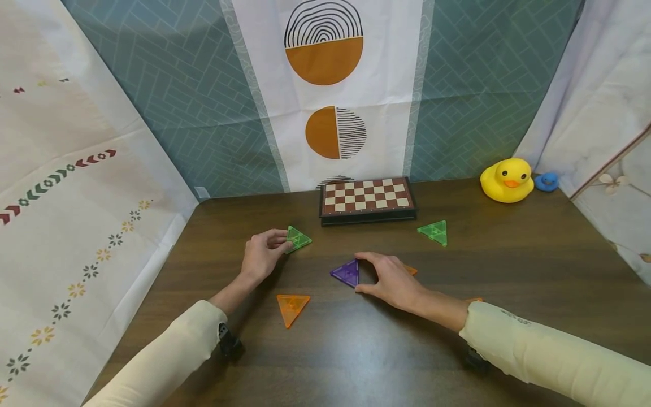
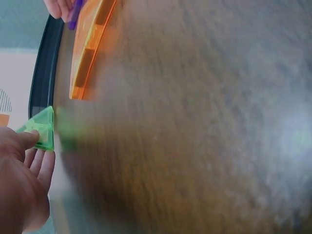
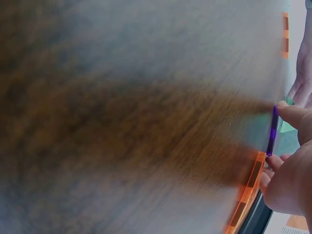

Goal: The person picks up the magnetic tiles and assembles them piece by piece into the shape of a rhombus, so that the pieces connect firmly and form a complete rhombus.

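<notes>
A see-through green triangle tile is pinched between the thumb and fingers of my left hand; the left wrist view shows the thumb on the face of this green tile. My right hand holds a purple triangle tile by two corners, thumb at the near one and a finger at the far one. Seen edge-on in the right wrist view, the purple tile spans thumb to finger. An orange triangle tile lies nearer me, between the two hands.
Partly hidden behind my right hand is another orange tile, and one more orange tile peeks out by the right sleeve. A second green tile lies far right. A checkered game box, yellow duck and small blue duck stand at the back.
</notes>
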{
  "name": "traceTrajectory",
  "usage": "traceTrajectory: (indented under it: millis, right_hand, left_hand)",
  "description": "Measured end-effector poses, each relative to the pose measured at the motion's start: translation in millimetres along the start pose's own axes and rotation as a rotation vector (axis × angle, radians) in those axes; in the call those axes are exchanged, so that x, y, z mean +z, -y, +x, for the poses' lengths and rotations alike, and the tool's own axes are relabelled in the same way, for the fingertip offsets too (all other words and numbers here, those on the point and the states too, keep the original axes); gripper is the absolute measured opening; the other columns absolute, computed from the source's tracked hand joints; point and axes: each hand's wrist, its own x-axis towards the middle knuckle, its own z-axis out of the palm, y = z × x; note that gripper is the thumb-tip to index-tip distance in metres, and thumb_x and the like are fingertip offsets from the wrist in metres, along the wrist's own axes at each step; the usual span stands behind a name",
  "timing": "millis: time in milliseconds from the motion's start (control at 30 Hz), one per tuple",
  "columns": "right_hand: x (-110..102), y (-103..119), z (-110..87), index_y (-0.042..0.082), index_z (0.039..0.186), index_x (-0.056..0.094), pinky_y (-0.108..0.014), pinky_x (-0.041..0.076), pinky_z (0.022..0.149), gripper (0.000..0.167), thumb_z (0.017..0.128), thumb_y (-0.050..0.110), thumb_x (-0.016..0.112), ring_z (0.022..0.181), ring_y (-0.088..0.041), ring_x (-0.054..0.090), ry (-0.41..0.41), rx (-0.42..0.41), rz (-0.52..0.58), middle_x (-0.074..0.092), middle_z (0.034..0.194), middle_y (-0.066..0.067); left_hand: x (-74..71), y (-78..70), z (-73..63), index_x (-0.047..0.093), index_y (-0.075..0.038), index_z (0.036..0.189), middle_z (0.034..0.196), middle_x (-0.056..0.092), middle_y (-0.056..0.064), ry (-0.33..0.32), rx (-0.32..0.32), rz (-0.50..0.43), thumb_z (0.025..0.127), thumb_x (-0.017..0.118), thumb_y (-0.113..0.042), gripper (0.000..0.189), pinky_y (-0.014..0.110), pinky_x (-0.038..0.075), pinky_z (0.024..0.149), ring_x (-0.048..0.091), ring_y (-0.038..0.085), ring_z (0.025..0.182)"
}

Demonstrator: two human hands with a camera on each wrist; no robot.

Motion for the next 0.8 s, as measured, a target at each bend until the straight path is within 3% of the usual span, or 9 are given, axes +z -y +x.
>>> traceTrajectory:
  millis: [267, 800]
  right_hand:
    - [1.0, -1.1, -0.2, 0.002, 0.145, 0.062, -0.054, 0.053, 0.104, 0.070, 0.085, 0.022, 0.093, 0.126, -0.035, 0.066, 0.000, 0.005, 0.004, 0.066, 0.141, -0.018]
    - [0.7, -2.0, 0.3, 0.002, 0.144, 0.063, -0.052, 0.055, 0.100, 0.070, 0.085, 0.023, 0.093, 0.117, -0.031, 0.069, 0.004, 0.008, -0.008, 0.068, 0.138, -0.018]
  left_hand:
    - [4.4, -12.5, -5.1, 0.079, -0.005, 0.114, 0.103, 0.081, 0.010, -0.017, 0.056, -0.037, 0.095, 0.083, -0.014, 0.021, 0.036, 0.064, 0.079, 0.078, 0.024, 0.091]
    - [31.9, -49.7, -23.6, 0.079, -0.009, 0.104, 0.095, 0.080, 0.002, 0.096, 0.117, -0.125, 0.091, 0.086, -0.008, 0.014, 0.029, 0.063, 0.076, 0.078, 0.015, 0.084]
